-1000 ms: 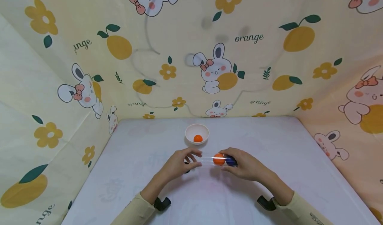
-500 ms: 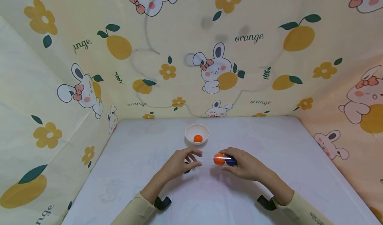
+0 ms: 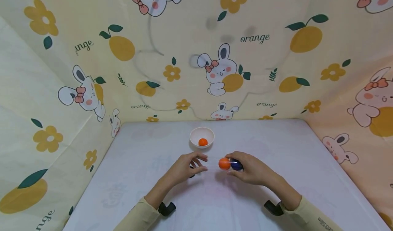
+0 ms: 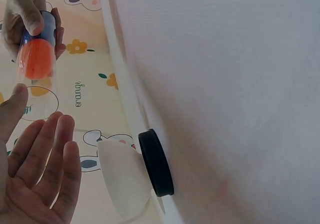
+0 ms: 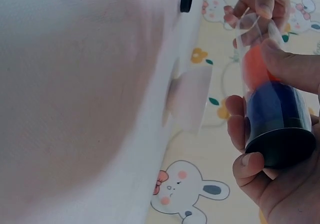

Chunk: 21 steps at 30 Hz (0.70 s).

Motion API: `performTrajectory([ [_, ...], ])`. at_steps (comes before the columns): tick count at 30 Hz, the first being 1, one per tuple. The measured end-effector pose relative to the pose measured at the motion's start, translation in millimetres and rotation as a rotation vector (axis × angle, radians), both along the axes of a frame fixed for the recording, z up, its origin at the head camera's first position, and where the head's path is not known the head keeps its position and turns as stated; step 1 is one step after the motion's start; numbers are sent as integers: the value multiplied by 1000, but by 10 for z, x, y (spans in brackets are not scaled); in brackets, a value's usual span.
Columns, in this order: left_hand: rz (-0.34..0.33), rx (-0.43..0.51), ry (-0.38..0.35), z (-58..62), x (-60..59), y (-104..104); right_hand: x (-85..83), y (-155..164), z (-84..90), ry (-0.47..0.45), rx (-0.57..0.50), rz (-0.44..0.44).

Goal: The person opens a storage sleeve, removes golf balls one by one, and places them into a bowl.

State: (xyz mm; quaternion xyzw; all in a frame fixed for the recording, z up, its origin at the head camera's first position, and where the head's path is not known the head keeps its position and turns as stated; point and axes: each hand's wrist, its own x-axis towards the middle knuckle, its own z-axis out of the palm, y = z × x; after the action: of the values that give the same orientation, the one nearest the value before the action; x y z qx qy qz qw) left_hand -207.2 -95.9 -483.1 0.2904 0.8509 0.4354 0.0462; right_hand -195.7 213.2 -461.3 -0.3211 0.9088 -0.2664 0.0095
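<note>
My right hand (image 3: 253,169) grips a clear tube (image 5: 245,33) by its black-capped end (image 5: 280,148), holding it level above the table. Inside the tube, an orange ball (image 3: 224,163) sits against a dark blue thing (image 3: 236,164), partly covered by my fingers. At the tube's uncapped end is my left hand (image 3: 184,168), fingers spread and slightly bent around the rim; I cannot tell whether they touch it. A round black lid (image 4: 156,162) lies on the table, mostly behind my left hand in the head view.
Beyond my hands, a white bowl (image 3: 196,134) with another orange ball (image 3: 203,142) in it stands on the white-covered table (image 3: 147,139). Printed cloth walls (image 3: 190,26) with rabbits and oranges enclose the back and sides.
The glare along the clear tube has faded. Both hands, the orange balls and the bowl stay practically where they were.
</note>
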Motion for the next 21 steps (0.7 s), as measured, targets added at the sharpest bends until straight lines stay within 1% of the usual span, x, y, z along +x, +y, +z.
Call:
performTrajectory([
  [6, 3, -6, -8, -1, -5, 7, -8, -2, 17, 2, -3, 15],
  [11, -3, 12, -12, -11, -10, 6, -14, 9, 8, -7, -34, 27],
  [17, 18, 7, -65, -20, -9, -14, -21, 10, 10, -6, -30, 18],
  [21, 14, 25, -105, -18, -19, -24, -30, 16, 7, -11, -42, 28],
])
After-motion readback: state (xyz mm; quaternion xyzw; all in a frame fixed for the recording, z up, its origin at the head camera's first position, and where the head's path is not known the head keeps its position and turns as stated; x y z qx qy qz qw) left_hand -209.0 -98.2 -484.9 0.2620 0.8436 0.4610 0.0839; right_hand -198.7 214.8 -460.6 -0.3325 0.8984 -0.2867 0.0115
